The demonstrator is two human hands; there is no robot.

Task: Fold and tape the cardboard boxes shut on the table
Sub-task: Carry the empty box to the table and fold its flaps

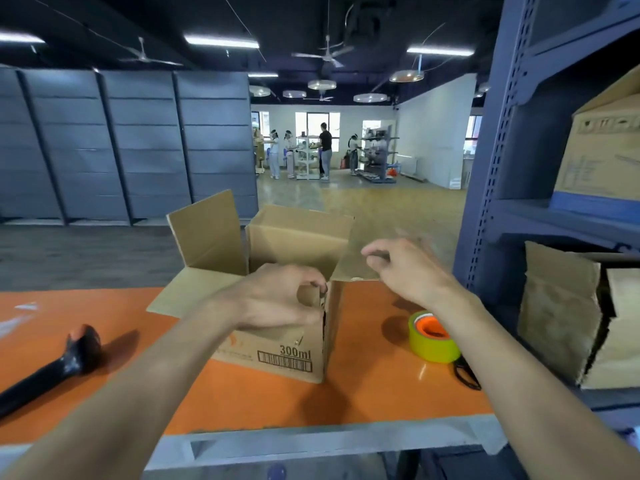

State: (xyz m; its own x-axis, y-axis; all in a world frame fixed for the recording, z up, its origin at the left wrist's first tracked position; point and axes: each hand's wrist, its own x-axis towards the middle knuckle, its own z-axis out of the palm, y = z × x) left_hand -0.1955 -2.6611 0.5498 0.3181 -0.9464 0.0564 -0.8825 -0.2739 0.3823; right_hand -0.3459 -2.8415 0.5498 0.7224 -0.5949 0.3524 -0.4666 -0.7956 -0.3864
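Well, far to the left, a black tool with a thick handle [52, 365] lies on the orange table [242, 403]. Near the table's left edge are some small white scraps [24, 315], too blurry to name.

In the middle of the table stands the cardboard box [294, 355], with one corner turned toward the person. It says "300ml" on the front, above a bar code. Its top is open. One flap, the back-left flap [204, 233], sticks up. The back flap [301, 225] sticks up too. The low flap [173, 296] lies flat and points out to the left over the table.

The left hand [277, 299] is on the near top edge of the box, by the front corner. Its fingers are curled, and it pinches the cardboard there between thumb and fingers.

The right hand [405, 268] is at the right flap [351, 261], which leans out to the right. Its thumb and fingers are close together and pinch the edge of that flap, though this part looks blurry.

Just right of the box, a yellow-green tape roll [433, 349] with an orange middle lies flat on the table, under the right arm. A black looped thing [465, 374] lies beside the roll, partly hidden by the arm.

At the far right is a blue-grey metal shelf [491, 168] with stacks of flat cardboard [561, 306] and a big box [602, 150] higher up.
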